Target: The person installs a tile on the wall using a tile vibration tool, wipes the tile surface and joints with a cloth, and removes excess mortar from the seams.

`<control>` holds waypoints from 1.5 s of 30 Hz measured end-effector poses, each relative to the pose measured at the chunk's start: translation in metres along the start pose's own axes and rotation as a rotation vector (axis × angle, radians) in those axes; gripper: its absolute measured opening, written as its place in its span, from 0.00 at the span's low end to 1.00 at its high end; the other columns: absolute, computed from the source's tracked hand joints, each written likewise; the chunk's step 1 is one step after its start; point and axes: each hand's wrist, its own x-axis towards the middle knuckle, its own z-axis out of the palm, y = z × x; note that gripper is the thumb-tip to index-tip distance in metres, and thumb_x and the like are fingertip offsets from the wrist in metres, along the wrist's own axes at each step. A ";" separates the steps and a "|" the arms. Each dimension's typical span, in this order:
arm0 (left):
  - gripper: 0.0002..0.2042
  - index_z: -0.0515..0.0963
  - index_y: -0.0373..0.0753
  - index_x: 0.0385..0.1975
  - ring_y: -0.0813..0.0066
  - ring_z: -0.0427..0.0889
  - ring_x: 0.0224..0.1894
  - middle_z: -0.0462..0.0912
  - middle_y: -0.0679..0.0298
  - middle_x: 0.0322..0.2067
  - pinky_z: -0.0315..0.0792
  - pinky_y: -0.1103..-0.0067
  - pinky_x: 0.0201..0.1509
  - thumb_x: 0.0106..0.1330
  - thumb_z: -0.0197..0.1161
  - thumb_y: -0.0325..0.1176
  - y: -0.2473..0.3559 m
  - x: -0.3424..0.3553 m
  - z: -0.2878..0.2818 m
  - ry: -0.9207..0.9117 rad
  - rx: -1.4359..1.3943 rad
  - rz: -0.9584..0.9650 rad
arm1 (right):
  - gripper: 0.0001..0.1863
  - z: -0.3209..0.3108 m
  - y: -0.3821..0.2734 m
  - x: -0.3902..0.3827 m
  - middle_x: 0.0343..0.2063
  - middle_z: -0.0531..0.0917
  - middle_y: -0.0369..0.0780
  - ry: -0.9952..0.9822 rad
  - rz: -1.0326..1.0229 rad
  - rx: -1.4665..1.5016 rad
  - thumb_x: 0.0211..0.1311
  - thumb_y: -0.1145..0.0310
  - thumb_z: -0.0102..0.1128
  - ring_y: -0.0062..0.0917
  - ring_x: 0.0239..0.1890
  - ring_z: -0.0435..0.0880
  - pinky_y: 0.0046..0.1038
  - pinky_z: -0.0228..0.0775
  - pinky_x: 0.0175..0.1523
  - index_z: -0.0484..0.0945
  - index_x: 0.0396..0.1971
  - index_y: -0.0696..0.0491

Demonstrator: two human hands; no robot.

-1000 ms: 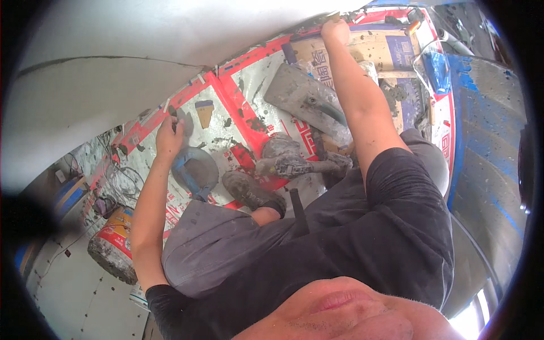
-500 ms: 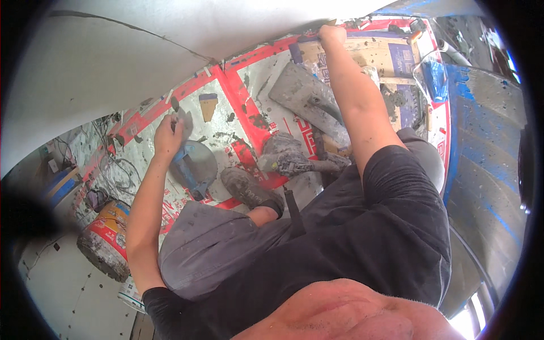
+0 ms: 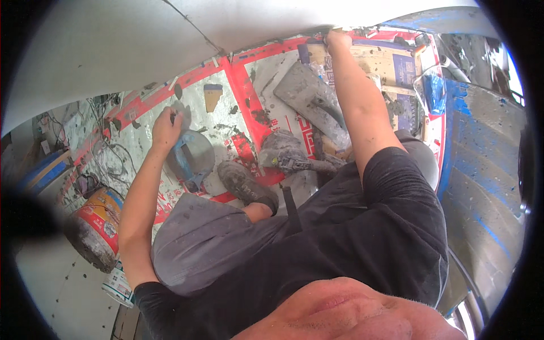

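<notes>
My left hand (image 3: 170, 124) is closed round a small dark thing I cannot make out, just above a grey disc-shaped tool (image 3: 201, 150) with a blue handle. My right hand (image 3: 339, 39) is closed at the foot of the white curved wall (image 3: 158, 39), on a small thin thing I cannot make out clearly. Cardboard pieces (image 3: 379, 59) lie under and beside my right arm. A cement-crusted rectangular trowel (image 3: 297, 85) lies left of that arm, and a dusty power tool (image 3: 280, 156) lies between my arms on the red-and-white floor covering (image 3: 246, 96).
At left are tangled cables (image 3: 110, 153) and a crusted bucket (image 3: 96, 226), with a white container (image 3: 119, 283) behind it. At right stand a blue-smeared curved panel (image 3: 479, 158), a blue plastic bag (image 3: 433, 93) and a pipe (image 3: 453, 68). My shoe (image 3: 238, 181) is among the tools.
The view has shifted: the wall's edge and my right hand sit lower in the picture, while my left hand sits slightly higher. Both hands stay closed.
</notes>
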 end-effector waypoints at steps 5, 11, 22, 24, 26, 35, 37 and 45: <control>0.16 0.76 0.35 0.42 0.46 0.84 0.42 0.84 0.47 0.37 0.76 0.61 0.46 0.70 0.61 0.44 0.004 0.007 -0.003 -0.005 0.000 -0.028 | 0.19 0.001 -0.009 -0.008 0.41 0.88 0.49 -0.112 -0.232 -0.233 0.53 0.69 0.66 0.33 0.46 0.89 0.30 0.78 0.51 0.83 0.43 0.65; 0.16 0.76 0.35 0.42 0.46 0.84 0.41 0.84 0.47 0.36 0.75 0.60 0.45 0.70 0.61 0.44 0.008 0.011 0.003 -0.014 -0.013 0.012 | 0.16 0.002 -0.014 -0.037 0.39 0.88 0.50 0.098 0.177 0.491 0.54 0.70 0.63 0.37 0.46 0.89 0.32 0.78 0.48 0.83 0.39 0.67; 0.14 0.75 0.35 0.39 0.51 0.85 0.37 0.84 0.49 0.32 0.76 0.65 0.43 0.71 0.61 0.42 -0.002 -0.002 0.004 0.056 -0.009 -0.017 | 0.21 -0.010 -0.020 -0.052 0.42 0.87 0.53 0.035 -0.319 -0.197 0.54 0.63 0.64 0.39 0.48 0.88 0.38 0.78 0.52 0.84 0.42 0.65; 0.14 0.75 0.35 0.39 0.51 0.85 0.37 0.84 0.49 0.32 0.76 0.64 0.43 0.70 0.62 0.42 -0.009 0.002 0.009 0.069 -0.008 0.025 | 0.21 -0.007 -0.024 -0.055 0.40 0.88 0.52 -0.007 -0.126 0.111 0.53 0.62 0.63 0.39 0.47 0.89 0.39 0.79 0.51 0.84 0.39 0.65; 0.15 0.76 0.36 0.41 0.48 0.84 0.39 0.84 0.49 0.34 0.76 0.62 0.44 0.70 0.61 0.44 -0.004 0.003 0.003 0.043 -0.013 -0.021 | 0.20 -0.003 -0.029 -0.067 0.38 0.88 0.52 -0.010 0.126 0.522 0.52 0.60 0.63 0.39 0.45 0.89 0.41 0.79 0.50 0.85 0.36 0.64; 0.16 0.76 0.36 0.41 0.47 0.84 0.41 0.84 0.48 0.35 0.76 0.60 0.45 0.69 0.62 0.45 0.006 0.005 -0.002 0.008 -0.019 -0.016 | 0.20 0.016 -0.042 -0.086 0.39 0.87 0.56 0.075 -0.165 0.210 0.50 0.62 0.59 0.46 0.48 0.87 0.39 0.76 0.55 0.86 0.33 0.64; 0.16 0.76 0.36 0.41 0.47 0.85 0.40 0.84 0.48 0.35 0.76 0.60 0.45 0.69 0.62 0.44 0.006 0.004 -0.001 0.026 -0.026 -0.002 | 0.18 0.018 -0.043 -0.091 0.41 0.86 0.57 0.055 -0.232 0.228 0.50 0.64 0.59 0.49 0.48 0.87 0.41 0.76 0.56 0.87 0.35 0.62; 0.16 0.76 0.35 0.41 0.48 0.85 0.38 0.85 0.49 0.34 0.76 0.62 0.44 0.69 0.62 0.44 0.013 -0.002 -0.007 0.027 -0.042 -0.020 | 0.19 0.043 -0.078 -0.136 0.43 0.86 0.56 -0.022 -0.168 0.188 0.52 0.63 0.59 0.48 0.51 0.86 0.41 0.77 0.58 0.86 0.39 0.60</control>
